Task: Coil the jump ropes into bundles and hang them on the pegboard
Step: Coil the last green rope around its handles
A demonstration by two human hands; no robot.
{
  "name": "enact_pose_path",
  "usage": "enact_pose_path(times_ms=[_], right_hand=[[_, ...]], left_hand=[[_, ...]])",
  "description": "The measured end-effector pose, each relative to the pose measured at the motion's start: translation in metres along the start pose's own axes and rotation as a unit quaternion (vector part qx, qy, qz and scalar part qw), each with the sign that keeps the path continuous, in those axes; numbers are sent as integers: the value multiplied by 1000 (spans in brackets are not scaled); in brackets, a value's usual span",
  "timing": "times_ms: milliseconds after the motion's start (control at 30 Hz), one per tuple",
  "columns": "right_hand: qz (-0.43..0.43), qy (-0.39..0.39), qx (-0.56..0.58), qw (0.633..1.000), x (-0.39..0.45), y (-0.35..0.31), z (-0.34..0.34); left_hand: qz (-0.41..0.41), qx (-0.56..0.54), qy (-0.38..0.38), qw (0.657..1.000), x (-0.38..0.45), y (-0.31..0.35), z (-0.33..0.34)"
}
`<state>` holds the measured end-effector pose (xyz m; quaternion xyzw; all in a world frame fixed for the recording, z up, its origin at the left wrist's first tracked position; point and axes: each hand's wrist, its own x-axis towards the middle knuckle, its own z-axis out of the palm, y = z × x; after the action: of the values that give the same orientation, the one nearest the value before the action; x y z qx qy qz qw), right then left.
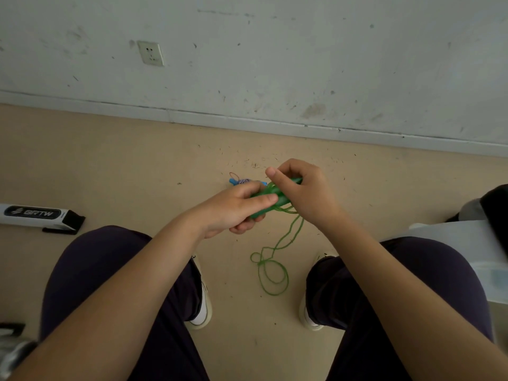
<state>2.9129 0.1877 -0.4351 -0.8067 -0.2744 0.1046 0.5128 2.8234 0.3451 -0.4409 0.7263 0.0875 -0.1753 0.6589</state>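
Note:
I sit with both hands raised over the floor between my knees. My left hand (238,207) grips the green jump rope handles (275,196), thumb lying along them. My right hand (305,188) curls round the far end of the handles and the green cord wound there. The loose green cord (272,273) hangs down from the hands and lies in a few loops on the floor between my shoes. A blue jump rope bundle (242,182) lies on the floor behind my left hand, mostly hidden. No pegboard is in view.
A white and black box (38,215) lies on the floor at the left. A white bin (478,248) stands by my right knee. The wall with a socket (150,53) rises just ahead. My shoes (202,306) flank the cord loops.

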Motion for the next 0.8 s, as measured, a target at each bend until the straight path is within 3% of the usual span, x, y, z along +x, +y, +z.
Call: enact_pose_path(times_ms=[367,800], right_hand=[[3,-34,20,999,3,5,-7],[21,-118,36,992,2,2,-15]], left_hand=[[-2,11,-33,999,-1,2,-4],[18,21,11,1000,-1,-2,-7]])
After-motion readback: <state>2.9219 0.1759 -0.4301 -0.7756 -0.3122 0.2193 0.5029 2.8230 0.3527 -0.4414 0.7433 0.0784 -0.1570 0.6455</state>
